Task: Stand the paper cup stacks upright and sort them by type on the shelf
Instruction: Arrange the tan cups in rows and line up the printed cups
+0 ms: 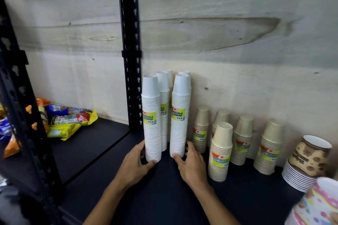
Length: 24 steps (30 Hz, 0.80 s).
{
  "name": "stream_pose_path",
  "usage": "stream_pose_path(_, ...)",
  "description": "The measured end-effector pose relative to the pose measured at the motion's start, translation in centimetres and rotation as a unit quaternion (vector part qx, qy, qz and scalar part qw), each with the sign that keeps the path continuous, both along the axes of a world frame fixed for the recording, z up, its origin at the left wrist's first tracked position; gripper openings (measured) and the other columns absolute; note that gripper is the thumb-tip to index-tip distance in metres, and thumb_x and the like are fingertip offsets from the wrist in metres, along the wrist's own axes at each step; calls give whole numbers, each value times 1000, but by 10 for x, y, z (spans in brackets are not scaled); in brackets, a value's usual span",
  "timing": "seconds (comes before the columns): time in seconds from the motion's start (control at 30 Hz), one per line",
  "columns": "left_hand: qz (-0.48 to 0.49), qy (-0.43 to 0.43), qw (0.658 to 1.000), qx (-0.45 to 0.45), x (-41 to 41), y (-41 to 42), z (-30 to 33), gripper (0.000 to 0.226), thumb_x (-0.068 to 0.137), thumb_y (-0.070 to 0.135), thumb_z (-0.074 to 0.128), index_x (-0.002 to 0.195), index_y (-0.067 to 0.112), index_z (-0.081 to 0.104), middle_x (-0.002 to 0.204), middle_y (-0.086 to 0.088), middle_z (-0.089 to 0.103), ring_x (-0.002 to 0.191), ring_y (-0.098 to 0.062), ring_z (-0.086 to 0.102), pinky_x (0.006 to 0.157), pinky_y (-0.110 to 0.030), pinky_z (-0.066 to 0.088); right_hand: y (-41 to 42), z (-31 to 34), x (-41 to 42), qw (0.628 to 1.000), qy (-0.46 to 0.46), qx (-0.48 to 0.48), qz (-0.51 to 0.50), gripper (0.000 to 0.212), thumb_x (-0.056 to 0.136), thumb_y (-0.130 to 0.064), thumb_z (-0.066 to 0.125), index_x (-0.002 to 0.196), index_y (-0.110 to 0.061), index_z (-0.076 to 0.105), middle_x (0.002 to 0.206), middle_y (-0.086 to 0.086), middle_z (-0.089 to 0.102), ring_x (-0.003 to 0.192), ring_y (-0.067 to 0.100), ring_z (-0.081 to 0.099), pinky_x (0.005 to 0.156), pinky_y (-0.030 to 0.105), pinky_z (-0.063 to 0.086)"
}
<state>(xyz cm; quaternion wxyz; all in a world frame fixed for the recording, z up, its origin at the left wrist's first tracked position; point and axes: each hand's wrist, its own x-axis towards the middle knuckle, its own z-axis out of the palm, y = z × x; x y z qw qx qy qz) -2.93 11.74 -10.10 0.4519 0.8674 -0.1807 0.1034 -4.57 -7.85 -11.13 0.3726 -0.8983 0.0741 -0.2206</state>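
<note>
Gripping low on both sides: the left hand (136, 165) curls round the base of the front white cup stack (151, 120), the right hand (190, 163) round the white stack beside it (180, 115), both upright on the black shelf (164, 197). Just right stand five shorter beige cup stacks (220, 151). Behind, more white stacks (164, 100) lean near the wooden wall (237, 42).

Both bare forearms reach in from the near edge, angled toward the far wall. The left hand (136, 162) curls its fingers and thumb in a grip; the right hand (190, 164), just beside it, does likewise, thumb pointing left.
</note>
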Motion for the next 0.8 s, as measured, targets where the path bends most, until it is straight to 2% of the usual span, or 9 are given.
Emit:
stream_pose_path(0.07, -1, 0, 1000, 3, 0, 0, 1, 69, 81, 21, 75, 139, 37, 41, 124, 22, 57, 110, 10, 55, 93, -9, 44, 1, 1, -1, 1000, -3, -1, -4, 54, 88, -40, 67, 135, -21, 47, 127, -1, 64, 116, 19, 60, 95, 34, 50)
stream_pose_path(0.2, -2, 13, 1000, -1, -1, 0, 2, 72, 80, 26, 77, 140, 37, 38, 118, 28, 57, 107, 20, 51, 82, 3, 38, 2, 1, -2, 1000, -1, 1, -6, 58, 88, -41, 68, 138, -22, 45, 129, -1, 63, 118, 19, 59, 97, 35, 49)
stream_pose_path(0.33, 0, 14, 1000, 1, -1, 0, 2, 71, 82, 27, 76, 141, 38, 38, 116, 33, 54, 105, 18, 52, 82, 2, 39, 3, 3, -3, 1000, -2, 6, -5, 57, 88, -40, 69, 137, -22, 46, 130, -1, 63, 118, 19, 59, 97, 36, 49)
stream_pose_path(0.47, -1, 16, 1000, 3, -1, 0, 3, 70, 82, 28, 76, 139, 41, 38, 116, 33, 55, 106, 14, 54, 90, -7, 44, 3, 4, -5, 1000, -2, 5, -6, 58, 88, -40, 68, 139, -23, 45, 130, -1, 63, 118, 19, 59, 97, 35, 49)
stream_pose_path(0.6, 3, 14, 1000, 1, -2, 0, 3, 73, 80, 28, 77, 141, 37, 38, 114, 33, 56, 104, 21, 51, 81, 3, 39, 3, 6, -6, 1000, 0, 3, -5, 58, 89, -40, 67, 140, -23, 44, 131, -1, 62, 120, 19, 57, 98, 34, 48)
stream_pose_path(0.8, -2, 1, 1000, 5, -1, 1, 2, 71, 82, 28, 75, 140, 41, 39, 121, 27, 58, 107, 13, 55, 87, -4, 43, 2, 7, -8, 1000, -2, 0, 4, 51, 91, -38, 65, 137, -25, 47, 128, -1, 63, 118, 18, 57, 98, 33, 48)
